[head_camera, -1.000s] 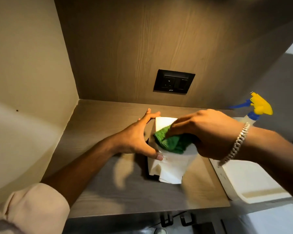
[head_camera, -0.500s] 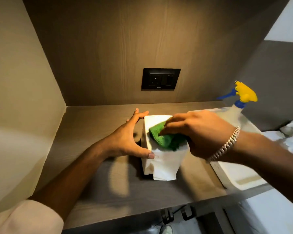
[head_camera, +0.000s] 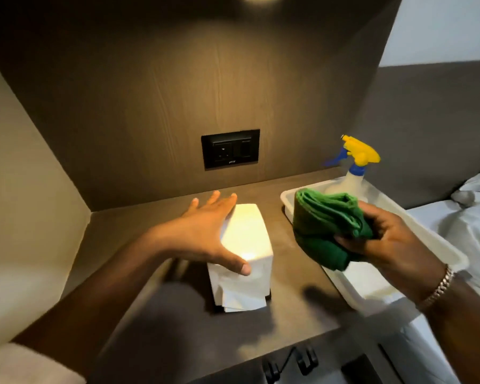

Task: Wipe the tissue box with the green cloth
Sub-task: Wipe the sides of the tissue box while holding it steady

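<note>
The white tissue box [head_camera: 247, 239] stands on the dark wooden shelf [head_camera: 155, 322], with tissues hanging down its near face. My left hand [head_camera: 205, 239] rests against the box's left side, fingers spread, thumb on the near top edge. My right hand [head_camera: 380, 239] holds the folded green cloth [head_camera: 324, 225] in the air to the right of the box, above the white tray, clear of the box.
A white tray [head_camera: 416, 239] sits at the shelf's right end, holding a spray bottle [head_camera: 352, 167] with a yellow and blue trigger. A black wall socket [head_camera: 230, 148] is on the back panel. White bedding [head_camera: 471, 223] lies at the right.
My right hand has lifted the green cloth off the top of the tissue box and carried it right, over the tray. My left hand stays at the box's left side.
</note>
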Tool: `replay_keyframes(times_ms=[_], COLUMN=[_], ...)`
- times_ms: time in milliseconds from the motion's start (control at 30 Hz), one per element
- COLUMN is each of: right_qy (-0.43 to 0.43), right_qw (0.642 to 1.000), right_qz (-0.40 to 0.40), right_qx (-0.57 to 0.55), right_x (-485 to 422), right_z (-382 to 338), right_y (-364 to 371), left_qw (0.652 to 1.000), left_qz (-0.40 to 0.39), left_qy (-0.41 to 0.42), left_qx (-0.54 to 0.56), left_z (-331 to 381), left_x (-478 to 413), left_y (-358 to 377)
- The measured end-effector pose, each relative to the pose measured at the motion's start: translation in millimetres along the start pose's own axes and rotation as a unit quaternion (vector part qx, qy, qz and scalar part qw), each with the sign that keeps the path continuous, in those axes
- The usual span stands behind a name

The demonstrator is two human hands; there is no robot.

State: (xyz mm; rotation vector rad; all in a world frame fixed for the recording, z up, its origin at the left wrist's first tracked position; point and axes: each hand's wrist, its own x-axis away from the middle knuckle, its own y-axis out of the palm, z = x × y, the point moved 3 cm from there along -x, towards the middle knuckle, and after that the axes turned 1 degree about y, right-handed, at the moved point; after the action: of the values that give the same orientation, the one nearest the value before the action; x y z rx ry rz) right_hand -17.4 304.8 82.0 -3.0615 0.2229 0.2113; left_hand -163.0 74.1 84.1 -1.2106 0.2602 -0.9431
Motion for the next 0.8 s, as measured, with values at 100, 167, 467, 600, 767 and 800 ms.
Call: replay_keyframes(times_ms=[100,167,467,600,767,800], right_qy=[0.073,0.088,0.045,0.037,0.058,0.057], right_qw=[0.969,0.955,0.987,0.990,0.989,0.987], right_qz=[0.071,0.094,0.154,0.136,0.137,0.147], right_qx=[-0.224,-0.266,-0.029,-0.014,-0.022,-0.033], right_x=[-2,3,8,1,-8,-6], right_z=[34,44,79,84,85,88], right_y=[3,8,34,41,57,64], left_qw=[0.996,0.992,0.953,0.987,0.992,0.989], left_qz=[-0.048,-0.083,-0.210,-0.128,0.093,0.104], left_qy=[-0.015,-0.030,-0.071,-0.098,-0.028,-0.022], left_qx=[-0.067,-0.095,-0.205,0.010,-0.086,-0.105], left_z=[16,21,40,31,18,18], left_x=[-13,-15,4,11,12,10], left_y=[-10,-15,-14,-10,22,26])
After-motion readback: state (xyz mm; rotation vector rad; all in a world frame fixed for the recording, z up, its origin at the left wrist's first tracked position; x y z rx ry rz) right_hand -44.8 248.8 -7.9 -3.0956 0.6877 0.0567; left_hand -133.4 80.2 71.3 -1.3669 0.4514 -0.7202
